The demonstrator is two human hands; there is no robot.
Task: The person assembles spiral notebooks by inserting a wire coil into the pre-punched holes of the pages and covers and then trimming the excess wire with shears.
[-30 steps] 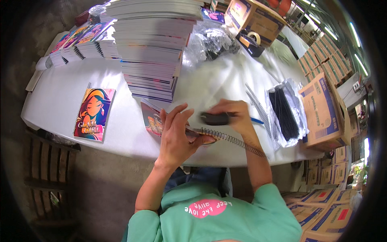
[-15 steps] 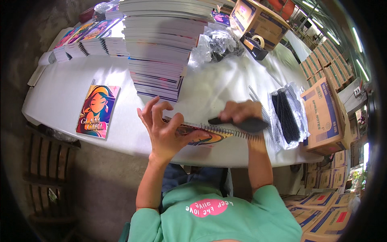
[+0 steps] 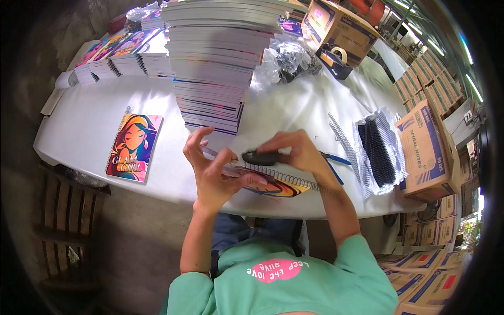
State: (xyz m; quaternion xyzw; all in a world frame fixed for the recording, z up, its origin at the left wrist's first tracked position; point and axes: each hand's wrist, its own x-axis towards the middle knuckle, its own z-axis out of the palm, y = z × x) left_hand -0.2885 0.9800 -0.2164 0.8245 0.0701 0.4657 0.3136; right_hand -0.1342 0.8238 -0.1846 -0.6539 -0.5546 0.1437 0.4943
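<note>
From where I stand, the person's left hand (image 3: 212, 176) is pinching the notebook (image 3: 286, 191) near its left end, thumb on the colourful cover, and the notebook is held tilted over the front edge of the counter (image 3: 79, 118). The right hand (image 3: 296, 151) is closed around a black tool (image 3: 261, 158). Half a second ago that hand was out by the far end of the wire coil (image 3: 291, 177); now it has swung back left, with the tool close to the left hand's fingers. A second ago the coil trailed well past the notebook; now most of it runs along the top edge, its tail at the right forearm. The blue-handled pliers (image 3: 339, 159), hidden half a second ago, show again beside that forearm. The finished-looking notebook (image 3: 134, 148) to the left lies flat as before.
</note>
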